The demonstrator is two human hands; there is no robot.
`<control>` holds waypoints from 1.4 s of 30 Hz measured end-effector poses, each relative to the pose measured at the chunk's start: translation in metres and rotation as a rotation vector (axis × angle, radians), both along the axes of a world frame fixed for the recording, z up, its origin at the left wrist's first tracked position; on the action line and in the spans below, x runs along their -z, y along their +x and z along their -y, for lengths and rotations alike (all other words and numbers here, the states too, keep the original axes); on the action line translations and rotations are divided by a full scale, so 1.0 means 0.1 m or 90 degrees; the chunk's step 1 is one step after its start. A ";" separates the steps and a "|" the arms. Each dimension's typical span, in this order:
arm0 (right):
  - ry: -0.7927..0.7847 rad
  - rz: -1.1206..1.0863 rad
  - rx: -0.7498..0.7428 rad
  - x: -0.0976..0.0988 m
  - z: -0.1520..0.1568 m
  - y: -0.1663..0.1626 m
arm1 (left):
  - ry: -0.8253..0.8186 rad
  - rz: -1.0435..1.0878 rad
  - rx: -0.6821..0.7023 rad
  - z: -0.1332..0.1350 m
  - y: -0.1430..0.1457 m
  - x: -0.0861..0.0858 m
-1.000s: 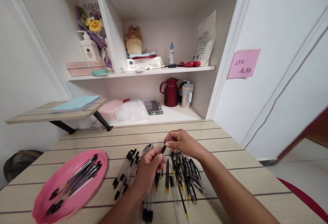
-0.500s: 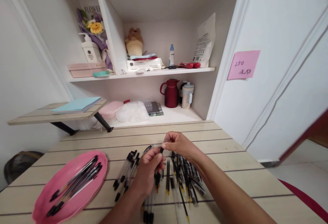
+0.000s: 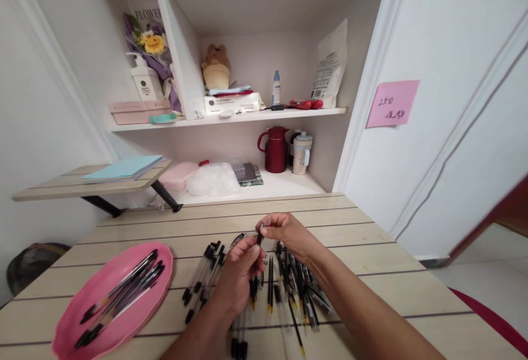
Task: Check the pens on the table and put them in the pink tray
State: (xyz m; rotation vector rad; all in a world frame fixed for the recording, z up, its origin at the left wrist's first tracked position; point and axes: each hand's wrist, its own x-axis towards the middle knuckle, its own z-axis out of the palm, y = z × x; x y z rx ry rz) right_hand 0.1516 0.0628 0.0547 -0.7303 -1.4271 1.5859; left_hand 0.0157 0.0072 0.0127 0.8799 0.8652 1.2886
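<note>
My left hand [image 3: 243, 266] is closed around a pen [image 3: 259, 236], whose dark end sticks up past the fingers; most of its barrel is hidden. At that upper end, the thumb and fingers of my right hand [image 3: 291, 233] are pinched together. On the table below lie loose pen parts: clear barrels with black ends [image 3: 197, 282] left of my hands, dark refills with yellow tips [image 3: 270, 286] below them, and a heap of black caps [image 3: 307, 288] by my right forearm. Several pens [image 3: 124, 297] rest in a pink scalloped tray [image 3: 163, 288] at left.
The slatted wooden table [image 3: 363, 233] meets a white shelf unit at the back. A small raised stand [image 3: 53, 184] with blue paper [image 3: 124, 167] is at the back left. On the lower shelf are a red jug [image 3: 275, 151], a cup [image 3: 302, 156] and a plastic bag [image 3: 213, 180].
My right hand has shifted slightly left at the top of the pen, and more of the dark end shows between my hands. The tray and loose parts lie as before.
</note>
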 end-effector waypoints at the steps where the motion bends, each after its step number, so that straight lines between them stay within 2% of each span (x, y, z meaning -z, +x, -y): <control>1: -0.002 0.008 0.018 0.00 0.00 0.00 | -0.002 -0.002 0.001 0.00 0.00 0.00; 3: -0.006 0.011 0.019 0.01 0.00 0.00 | -0.003 0.001 0.001 0.00 0.00 0.00; 6: -0.009 -0.011 -0.031 0.02 -0.01 0.00 | 0.001 0.006 0.003 0.00 0.00 0.00; 11: -0.017 0.017 0.057 0.06 -0.02 -0.03 | -0.015 0.008 -0.004 -0.02 -0.02 0.02; 16: -0.026 -0.012 -0.001 0.10 -0.04 -0.05 | -0.020 0.007 -0.014 -0.05 -0.04 0.07; 21: -0.026 -0.010 0.070 0.19 -0.08 -0.09 | -0.024 -0.029 -0.046 -0.08 -0.07 0.10; 25: -0.019 0.016 0.078 0.21 -0.08 -0.11 | -0.022 -0.035 -0.048 -0.09 -0.07 0.12; 29: 0.044 0.063 0.079 0.22 -0.11 -0.09 | -0.015 -0.051 -0.072 -0.10 -0.08 0.10; 31: 0.097 0.142 0.114 0.22 -0.15 -0.05 | -0.011 -0.033 -0.087 -0.11 -0.10 0.07; 34: 0.210 0.363 0.154 0.23 -0.17 0.01 | -0.015 0.013 -0.088 -0.13 -0.15 0.02; 38: 0.334 0.688 0.049 0.25 -0.10 0.00 | -0.023 0.044 -0.078 -0.15 -0.21 -0.02; 42: 0.388 0.882 -0.004 0.31 -0.01 -0.13 | -0.031 0.051 -0.073 -0.15 -0.21 -0.01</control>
